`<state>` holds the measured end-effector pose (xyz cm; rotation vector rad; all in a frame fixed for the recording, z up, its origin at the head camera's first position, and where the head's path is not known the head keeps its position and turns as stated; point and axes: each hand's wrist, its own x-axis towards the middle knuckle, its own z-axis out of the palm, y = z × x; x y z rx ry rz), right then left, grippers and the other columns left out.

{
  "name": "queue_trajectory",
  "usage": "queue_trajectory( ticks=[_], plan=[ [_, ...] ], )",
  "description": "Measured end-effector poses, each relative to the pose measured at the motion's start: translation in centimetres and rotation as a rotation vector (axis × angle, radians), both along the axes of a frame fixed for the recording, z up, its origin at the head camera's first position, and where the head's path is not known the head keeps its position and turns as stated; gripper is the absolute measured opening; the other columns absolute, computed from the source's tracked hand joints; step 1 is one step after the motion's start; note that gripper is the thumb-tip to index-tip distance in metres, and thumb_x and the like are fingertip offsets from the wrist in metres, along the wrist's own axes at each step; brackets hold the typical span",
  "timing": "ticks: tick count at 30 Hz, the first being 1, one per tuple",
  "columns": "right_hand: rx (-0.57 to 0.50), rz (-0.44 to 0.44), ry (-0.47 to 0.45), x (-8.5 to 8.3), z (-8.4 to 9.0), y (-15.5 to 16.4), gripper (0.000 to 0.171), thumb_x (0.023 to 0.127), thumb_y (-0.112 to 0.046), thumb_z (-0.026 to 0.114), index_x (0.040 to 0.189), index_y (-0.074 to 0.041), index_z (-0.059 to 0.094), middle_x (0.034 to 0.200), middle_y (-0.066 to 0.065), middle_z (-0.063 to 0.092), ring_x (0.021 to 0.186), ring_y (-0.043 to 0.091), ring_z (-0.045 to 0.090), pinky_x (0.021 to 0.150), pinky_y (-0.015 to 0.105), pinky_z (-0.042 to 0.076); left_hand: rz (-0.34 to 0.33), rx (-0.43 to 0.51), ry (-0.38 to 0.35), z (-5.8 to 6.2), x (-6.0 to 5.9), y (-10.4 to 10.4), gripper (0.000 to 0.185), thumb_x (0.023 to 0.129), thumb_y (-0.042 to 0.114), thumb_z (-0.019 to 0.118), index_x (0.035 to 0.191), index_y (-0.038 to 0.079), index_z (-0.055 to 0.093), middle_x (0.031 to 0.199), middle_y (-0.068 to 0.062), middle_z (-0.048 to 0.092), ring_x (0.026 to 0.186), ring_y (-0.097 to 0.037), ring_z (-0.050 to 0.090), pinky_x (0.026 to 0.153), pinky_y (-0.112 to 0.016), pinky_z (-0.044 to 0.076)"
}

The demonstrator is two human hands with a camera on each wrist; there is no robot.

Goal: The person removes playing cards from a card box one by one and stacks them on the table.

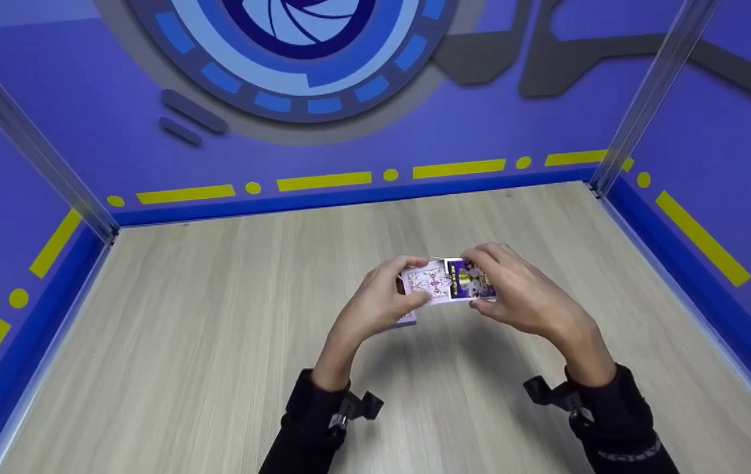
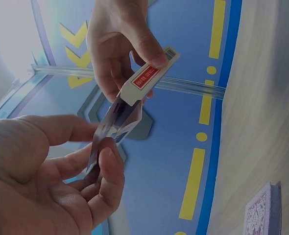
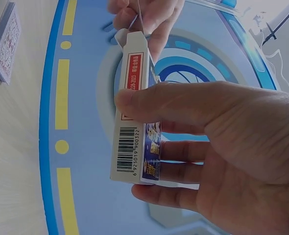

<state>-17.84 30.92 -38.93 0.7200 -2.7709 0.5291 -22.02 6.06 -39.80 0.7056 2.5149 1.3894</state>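
My right hand [image 1: 530, 293] grips a small playing card box [image 1: 470, 280] by its edges, thumb on the narrow side with the barcode in the right wrist view. A flap stands up at the box's open end. My left hand [image 1: 378, 296] pinches a thin card [image 1: 429, 282] with a pink-and-white patterned face at that end; whether it is one or several cards, I cannot tell. In the left wrist view, the thin piece [image 2: 103, 134] reaches from the box [image 2: 149, 78] to my left fingers. A deck of playing cards [image 3: 6, 44] lies on the table below, mostly hidden in the head view.
The wood-grain table [image 1: 217, 342] is enclosed by blue-purple panels [image 1: 349, 148] at the back and both sides. Metal posts [image 1: 651, 99] stand at the back corners. Black straps with small cameras [image 1: 355, 408] sit on both wrists.
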Motion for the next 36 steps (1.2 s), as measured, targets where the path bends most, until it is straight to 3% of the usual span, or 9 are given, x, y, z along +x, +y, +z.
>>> queue_trajectory(
  ticks=[4,8,12,16,20,25,29,36],
  plan=[
    [-0.001,0.01,0.015,0.0,-0.1,0.0,0.07,0.078,-0.006,0.09,0.139,0.0,0.055,0.133,0.016,0.057,0.117,0.028,0.056,0.092,0.044,0.053,0.035,-0.151,0.194,-0.2,0.7,0.5,0.068,0.082,0.036,0.09,0.139,0.015,0.059,0.124,-0.006,0.051,0.097,-0.016,0.055,0.078,-0.03,0.05],
    [0.006,0.021,0.031,0.0,-0.2,-0.2,0.07,0.077,-0.005,0.091,0.137,0.0,0.056,0.131,0.016,0.058,0.115,0.028,0.057,0.091,0.044,0.054,0.039,-0.23,0.401,-0.4,1.2,0.7,0.069,0.079,0.037,0.091,0.134,0.01,0.061,0.122,-0.007,0.048,0.102,-0.017,0.053,0.084,-0.03,0.05],
    [0.008,0.021,0.023,-0.1,-0.1,-0.1,0.07,0.078,-0.007,0.09,0.138,-0.001,0.056,0.132,0.016,0.058,0.116,0.027,0.057,0.092,0.044,0.054,0.003,-0.247,0.498,0.0,1.2,-0.1,0.066,0.081,0.032,0.09,0.134,0.005,0.061,0.118,-0.006,0.049,0.105,-0.018,0.049,0.09,-0.031,0.047],
    [-0.009,-0.005,-0.006,-0.1,0.2,0.6,0.068,0.08,-0.008,0.088,0.139,0.0,0.055,0.132,0.016,0.058,0.115,0.028,0.056,0.092,0.045,0.052,-0.006,-0.243,0.447,0.9,1.0,-1.6,0.063,0.086,0.026,0.087,0.139,0.004,0.061,0.122,-0.008,0.052,0.111,-0.021,0.048,0.095,-0.034,0.046],
    [-0.038,-0.049,-0.05,-0.1,0.4,1.8,0.064,0.084,-0.008,0.084,0.14,0.002,0.054,0.131,0.018,0.058,0.109,0.028,0.057,0.088,0.044,0.052,0.032,-0.228,0.349,1.4,0.4,-3.3,0.062,0.088,0.02,0.083,0.143,0.003,0.059,0.13,-0.012,0.051,0.116,-0.023,0.047,0.097,-0.036,0.046],
    [-0.078,-0.087,-0.102,0.0,0.6,3.1,0.062,0.087,-0.008,0.079,0.141,0.004,0.051,0.132,0.021,0.057,0.106,0.028,0.056,0.085,0.045,0.052,0.08,-0.232,0.247,1.2,-0.3,-4.7,0.063,0.089,0.014,0.08,0.146,0.001,0.055,0.136,-0.014,0.049,0.116,-0.025,0.049,0.097,-0.038,0.046],
    [-0.101,-0.102,-0.125,-0.1,0.7,3.8,0.061,0.087,-0.008,0.077,0.141,0.005,0.051,0.132,0.022,0.057,0.106,0.03,0.057,0.087,0.047,0.051,0.096,-0.232,0.221,1.0,-0.7,-5.0,0.064,0.087,0.013,0.081,0.144,0.0,0.055,0.139,-0.015,0.048,0.114,-0.025,0.052,0.097,-0.039,0.047],
    [-0.092,-0.142,-0.201,-0.1,0.8,4.3,0.064,0.089,-0.011,0.077,0.144,0.005,0.049,0.134,0.024,0.056,0.107,0.032,0.056,0.088,0.048,0.05,0.146,-0.276,0.142,0.0,-1.6,-4.9,0.062,0.083,0.014,0.088,0.138,0.007,0.059,0.139,-0.012,0.048,0.099,-0.024,0.055,0.085,-0.038,0.05]
  ],
)
